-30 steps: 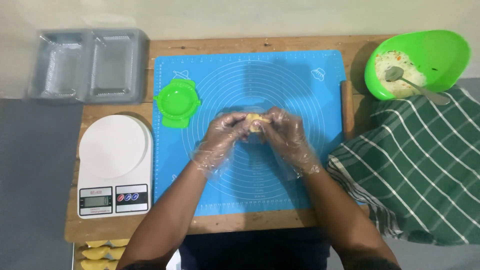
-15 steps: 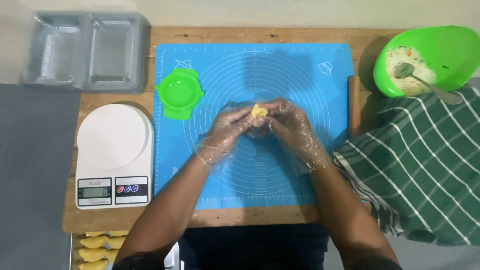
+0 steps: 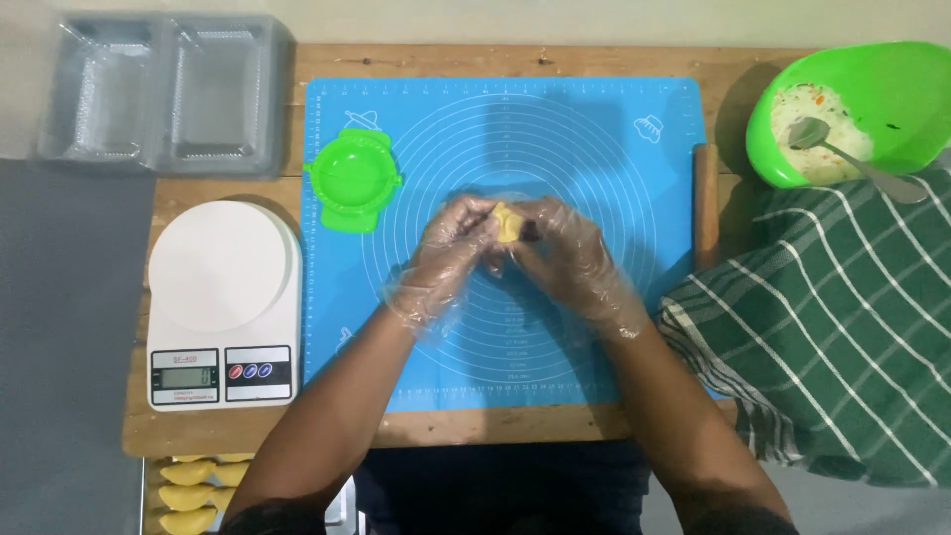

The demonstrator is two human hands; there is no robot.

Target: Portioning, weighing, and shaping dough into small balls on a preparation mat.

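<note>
Over the middle of the blue mat (image 3: 594, 129), the left hand (image 3: 446, 253) and right hand (image 3: 570, 256), both in clear gloves, are pressed together, pinching a small yellow dough piece (image 3: 508, 222) between their fingertips. Green press mould (image 3: 354, 179) lies left, kitchen scale (image 3: 224, 302) farther left on the worktop (image 3: 515, 61).

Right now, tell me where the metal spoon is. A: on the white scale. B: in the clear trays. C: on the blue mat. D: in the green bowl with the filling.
D: the spoon rests in the green bowl, its head on the pale filling.
</note>
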